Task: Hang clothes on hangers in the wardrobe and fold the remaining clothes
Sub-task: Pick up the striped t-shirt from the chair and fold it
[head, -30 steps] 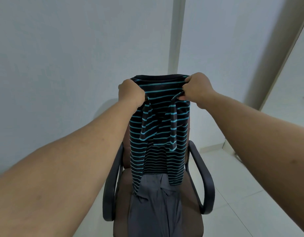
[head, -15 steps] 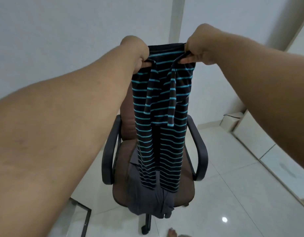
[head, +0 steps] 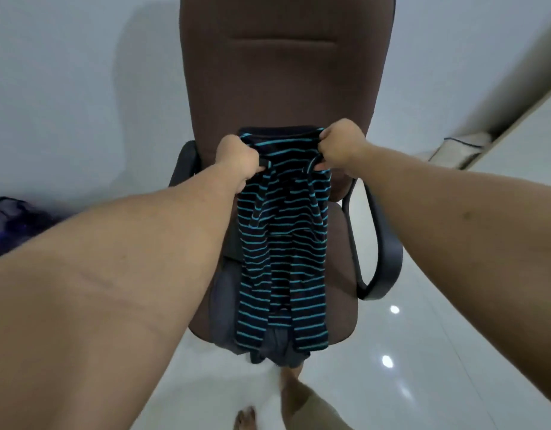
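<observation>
Holding up a black shirt with blue stripes (head: 280,243), folded lengthwise, by its top edge over the seat of a brown office chair (head: 283,72). Left hand (head: 237,161) gripping the left top corner, fingers curled tight on the cloth; right hand (head: 340,147) gripping the right top corner, fingers likewise clamped on it. Hanging down in front of the seat, lower end just above grey clothes (head: 274,346) lying on the seat. Bare feet (head: 246,418) on white floor tiles (head: 423,352) below.

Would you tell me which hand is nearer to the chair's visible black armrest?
Right. The right hand grips the striped shirt just above the armrest; the left hand grips its opposite corner.
</observation>
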